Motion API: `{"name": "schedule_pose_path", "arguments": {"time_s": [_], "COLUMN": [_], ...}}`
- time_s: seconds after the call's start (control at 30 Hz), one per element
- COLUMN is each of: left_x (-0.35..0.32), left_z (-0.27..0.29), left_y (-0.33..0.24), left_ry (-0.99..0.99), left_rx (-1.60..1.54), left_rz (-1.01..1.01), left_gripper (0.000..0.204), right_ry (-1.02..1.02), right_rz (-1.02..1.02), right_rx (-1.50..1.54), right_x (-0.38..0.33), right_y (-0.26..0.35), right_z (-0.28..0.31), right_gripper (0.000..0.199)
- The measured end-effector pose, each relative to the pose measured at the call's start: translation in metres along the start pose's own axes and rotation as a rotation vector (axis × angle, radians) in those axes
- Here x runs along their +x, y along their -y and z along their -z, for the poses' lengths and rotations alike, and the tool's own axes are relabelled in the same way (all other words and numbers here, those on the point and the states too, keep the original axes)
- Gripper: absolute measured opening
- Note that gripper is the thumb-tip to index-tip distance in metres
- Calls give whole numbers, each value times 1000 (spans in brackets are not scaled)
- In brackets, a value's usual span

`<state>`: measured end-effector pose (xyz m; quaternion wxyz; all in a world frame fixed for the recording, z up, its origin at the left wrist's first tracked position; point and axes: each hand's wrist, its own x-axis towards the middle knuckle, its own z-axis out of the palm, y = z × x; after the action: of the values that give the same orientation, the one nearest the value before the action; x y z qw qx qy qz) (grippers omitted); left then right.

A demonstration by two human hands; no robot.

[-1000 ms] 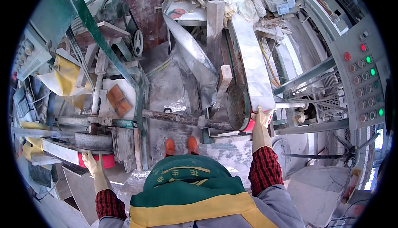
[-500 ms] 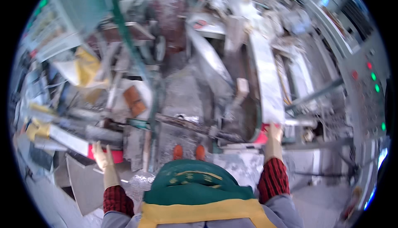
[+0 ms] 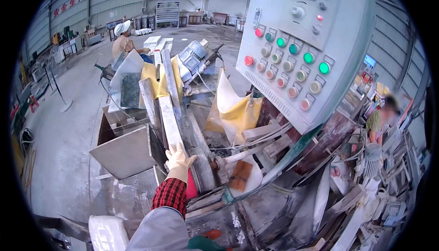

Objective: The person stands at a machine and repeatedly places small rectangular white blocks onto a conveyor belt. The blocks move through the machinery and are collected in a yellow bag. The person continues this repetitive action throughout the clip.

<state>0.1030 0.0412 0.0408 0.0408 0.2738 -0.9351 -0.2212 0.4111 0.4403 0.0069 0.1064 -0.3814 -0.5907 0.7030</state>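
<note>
In the head view, the left hand lies on the near end of the white strip, fingers spread rather than clenched; whether they press or merely rest, I can't quite make out. The red band sits just beside. If the strip slid, a gloved fingertip could get pinched against the grey wheel. The right hand is out of view.
</note>
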Motion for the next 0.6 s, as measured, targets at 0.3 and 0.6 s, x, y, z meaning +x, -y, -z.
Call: {"name": "schedule_pose_path", "arguments": {"time_s": [0.3, 0.6], "left_x": [-7, -88], "left_z": [-30, -19], "left_y": [10, 35], "left_ry": [-108, -5], "left_rx": [-8, -13], "left_rz": [-108, -367], "left_gripper": [66, 65], "right_ry": [109, 195], "right_rz": [-168, -251], "right_rx": [-43, -11], "right_x": [-9, -23], "right_y": [-11, -34], "right_z": [-10, -2], "right_gripper": [40, 40]}}
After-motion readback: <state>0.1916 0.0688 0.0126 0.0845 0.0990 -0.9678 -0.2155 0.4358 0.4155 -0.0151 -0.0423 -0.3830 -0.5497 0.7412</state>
